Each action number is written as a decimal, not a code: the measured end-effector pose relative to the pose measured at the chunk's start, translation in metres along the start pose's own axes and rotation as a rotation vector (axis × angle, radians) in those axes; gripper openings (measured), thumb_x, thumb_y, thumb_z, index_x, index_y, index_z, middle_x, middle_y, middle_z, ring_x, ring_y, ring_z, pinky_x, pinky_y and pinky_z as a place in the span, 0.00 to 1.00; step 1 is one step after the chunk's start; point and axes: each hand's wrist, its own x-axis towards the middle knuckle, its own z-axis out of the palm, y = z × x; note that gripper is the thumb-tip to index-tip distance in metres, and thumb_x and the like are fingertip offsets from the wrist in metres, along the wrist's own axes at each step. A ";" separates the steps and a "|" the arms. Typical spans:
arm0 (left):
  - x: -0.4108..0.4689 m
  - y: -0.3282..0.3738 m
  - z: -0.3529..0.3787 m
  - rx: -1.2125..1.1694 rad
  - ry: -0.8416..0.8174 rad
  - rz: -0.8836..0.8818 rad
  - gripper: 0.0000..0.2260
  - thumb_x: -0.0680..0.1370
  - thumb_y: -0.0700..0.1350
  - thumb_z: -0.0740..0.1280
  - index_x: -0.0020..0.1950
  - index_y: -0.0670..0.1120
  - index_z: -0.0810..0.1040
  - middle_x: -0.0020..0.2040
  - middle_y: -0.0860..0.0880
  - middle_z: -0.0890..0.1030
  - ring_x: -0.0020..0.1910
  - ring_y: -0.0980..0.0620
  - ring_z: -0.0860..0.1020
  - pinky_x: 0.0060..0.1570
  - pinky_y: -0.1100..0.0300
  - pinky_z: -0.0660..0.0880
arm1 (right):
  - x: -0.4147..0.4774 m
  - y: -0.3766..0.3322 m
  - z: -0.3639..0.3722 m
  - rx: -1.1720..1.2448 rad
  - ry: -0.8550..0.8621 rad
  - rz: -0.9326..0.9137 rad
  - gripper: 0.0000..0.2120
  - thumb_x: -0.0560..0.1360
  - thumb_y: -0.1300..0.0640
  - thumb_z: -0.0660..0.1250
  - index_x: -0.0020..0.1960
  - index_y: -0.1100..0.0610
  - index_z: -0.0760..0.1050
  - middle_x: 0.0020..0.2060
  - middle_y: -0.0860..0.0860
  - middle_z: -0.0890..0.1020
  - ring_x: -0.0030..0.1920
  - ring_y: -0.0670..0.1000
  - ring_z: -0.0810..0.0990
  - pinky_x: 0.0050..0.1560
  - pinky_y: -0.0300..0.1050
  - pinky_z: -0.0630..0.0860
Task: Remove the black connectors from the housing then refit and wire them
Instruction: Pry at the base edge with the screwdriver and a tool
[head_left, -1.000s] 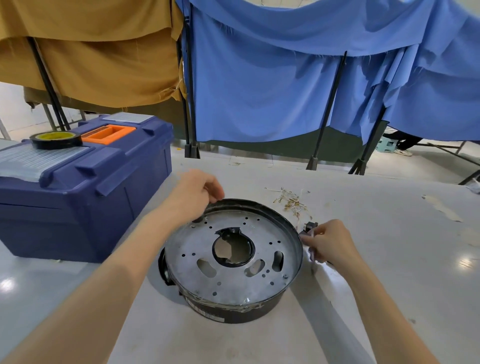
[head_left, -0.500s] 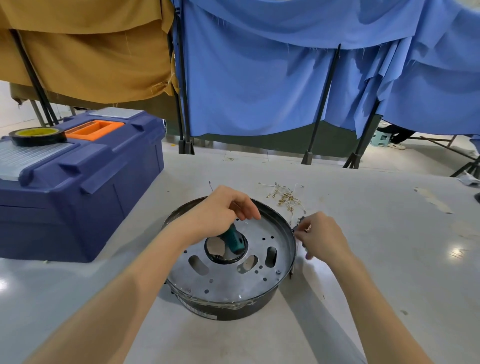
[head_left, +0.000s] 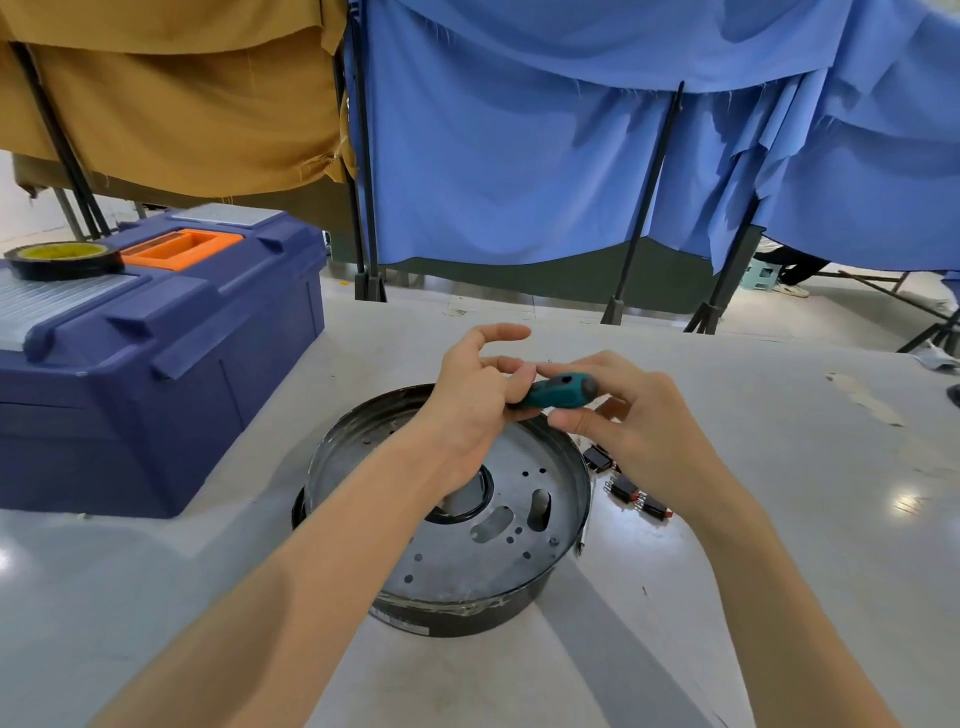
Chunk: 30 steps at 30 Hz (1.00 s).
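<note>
- both hands are up over the housing (head_left: 511, 605), which is the round black-walled pan sitting on the table (head_left: 779, 571) right in front of me
- left grip (head_left: 467, 410): lower fingers curled round the front end of a stubby teal-handled tool (head_left: 558, 391), with the index finger sticking out loose above it
- right grip (head_left: 644, 431): pinching the grey butt end of the same tool between thumb and fingertips, so it lies roughly level between the two hands
- can't see the tool's tip, my left fingers cover it
- the housing's grey metal plate (head_left: 467, 564) faces up, full of small holes and a few slots, and my left forearm hides part of the big round opening in the middle
- the black connectors (head_left: 623, 489) are out of the housing, three little blocks with reddish ends lying on the table just beside its right rim, half tucked behind my right wrist
- over on the left there's a blue toolbox (head_left: 156, 374) with an orange handle recess and a roll of black tape (head_left: 62, 260) on its lid
- tan cloth (head_left: 182, 93) and blue cloth (head_left: 519, 145) hang on stands behind the table
</note>
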 end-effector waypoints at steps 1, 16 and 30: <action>-0.001 -0.001 0.000 0.005 -0.016 0.006 0.15 0.79 0.32 0.62 0.63 0.45 0.72 0.51 0.41 0.74 0.49 0.45 0.79 0.49 0.52 0.81 | 0.000 0.001 -0.001 0.030 0.023 -0.005 0.15 0.72 0.57 0.72 0.54 0.40 0.78 0.50 0.47 0.81 0.50 0.45 0.79 0.50 0.44 0.78; -0.012 -0.046 -0.035 1.150 -0.505 0.103 0.30 0.63 0.51 0.80 0.64 0.56 0.77 0.64 0.59 0.72 0.61 0.63 0.69 0.61 0.64 0.67 | 0.001 0.007 -0.023 0.435 0.337 0.230 0.04 0.78 0.56 0.65 0.53 0.52 0.72 0.45 0.57 0.83 0.36 0.56 0.86 0.35 0.42 0.82; -0.011 -0.057 -0.036 1.183 -0.513 0.093 0.28 0.66 0.53 0.77 0.65 0.60 0.74 0.69 0.62 0.65 0.67 0.58 0.62 0.59 0.62 0.60 | 0.000 0.012 -0.014 0.364 0.026 0.269 0.10 0.75 0.57 0.67 0.55 0.57 0.72 0.38 0.51 0.85 0.34 0.58 0.86 0.31 0.44 0.81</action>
